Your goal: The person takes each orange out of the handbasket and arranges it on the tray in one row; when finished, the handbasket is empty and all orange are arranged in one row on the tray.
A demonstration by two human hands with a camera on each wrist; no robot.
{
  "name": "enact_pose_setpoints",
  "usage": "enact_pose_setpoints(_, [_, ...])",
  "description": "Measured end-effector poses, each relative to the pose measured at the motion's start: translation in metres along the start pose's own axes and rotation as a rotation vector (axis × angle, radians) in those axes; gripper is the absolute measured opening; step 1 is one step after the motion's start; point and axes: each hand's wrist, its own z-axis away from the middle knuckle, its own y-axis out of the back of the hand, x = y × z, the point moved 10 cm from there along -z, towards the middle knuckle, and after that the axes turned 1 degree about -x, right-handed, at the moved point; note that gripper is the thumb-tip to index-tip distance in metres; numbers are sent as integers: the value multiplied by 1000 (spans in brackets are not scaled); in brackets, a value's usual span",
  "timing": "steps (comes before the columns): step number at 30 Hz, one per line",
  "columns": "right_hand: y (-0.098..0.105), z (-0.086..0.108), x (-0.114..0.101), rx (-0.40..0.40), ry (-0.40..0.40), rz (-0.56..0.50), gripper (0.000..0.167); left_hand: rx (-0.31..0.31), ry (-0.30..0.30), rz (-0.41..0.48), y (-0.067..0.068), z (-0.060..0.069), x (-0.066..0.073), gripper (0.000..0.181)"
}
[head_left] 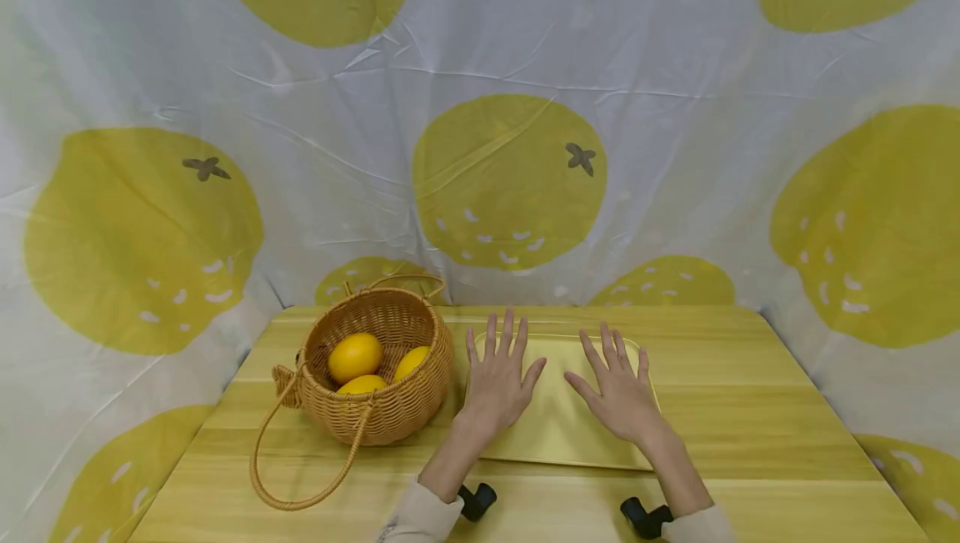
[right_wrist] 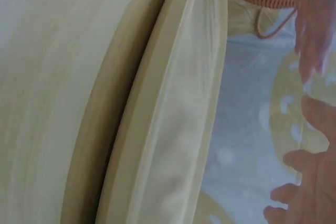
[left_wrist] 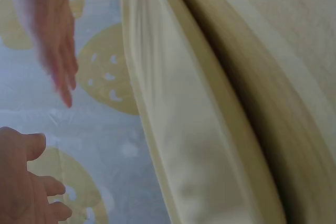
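In the head view, a yellow rectangular tray (head_left: 558,434) lies on the wooden table. My left hand (head_left: 498,380), fingers spread and straight, is over the tray's left part; my right hand (head_left: 618,393), spread too, is over its right part. Neither holds anything; contact with the tray cannot be told. Left of my left hand stands a wicker basket (head_left: 375,418) with a yellow lemon (head_left: 356,358) and more yellow fruit inside. In the left wrist view the tray (left_wrist: 184,129) runs beside my left hand (left_wrist: 23,182); the right wrist view shows the tray (right_wrist: 173,129) and my right hand (right_wrist: 310,187).
The basket's handle (head_left: 258,460) reaches down toward the table's front left. Black wrist-mounted devices show under both forearms. A white curtain (head_left: 675,193) with large yellow lemon prints hangs behind and at both sides of the wooden table (head_left: 750,434).
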Motion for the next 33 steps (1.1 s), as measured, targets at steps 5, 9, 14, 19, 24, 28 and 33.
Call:
enact_pose_setpoints(5, [4, 5, 22, -68, -16, -107, 79, -14, 5, 38, 14, 3, -4, 70])
enact_pose_setpoints(9, [5, 11, 44, -129, -49, -158, 79, -3, 3, 83, 29, 8, -9, 70])
enact_pose_setpoints(14, [-1, 17, 68, -254, -99, -231, 81, 41, 16, 91, 50, 12, -23, 70])
enact_pose_setpoints(19, [-8, 22, 87, -338, -131, -279, 82, 60, 47, 147, 69, 19, -41, 71])
enact_pose_setpoints(24, [-12, 26, 101, -359, -146, -301, 81, -23, 70, 359, 84, 32, -56, 73])
enact_pose_setpoints(28, [-12, 28, 109, -366, -132, -319, 76, -94, 70, 532, 104, 42, -64, 71])
enact_pose_setpoints(33, [-10, 30, 111, -365, -82, -362, 69, -87, 69, 592, 134, 45, -82, 66])
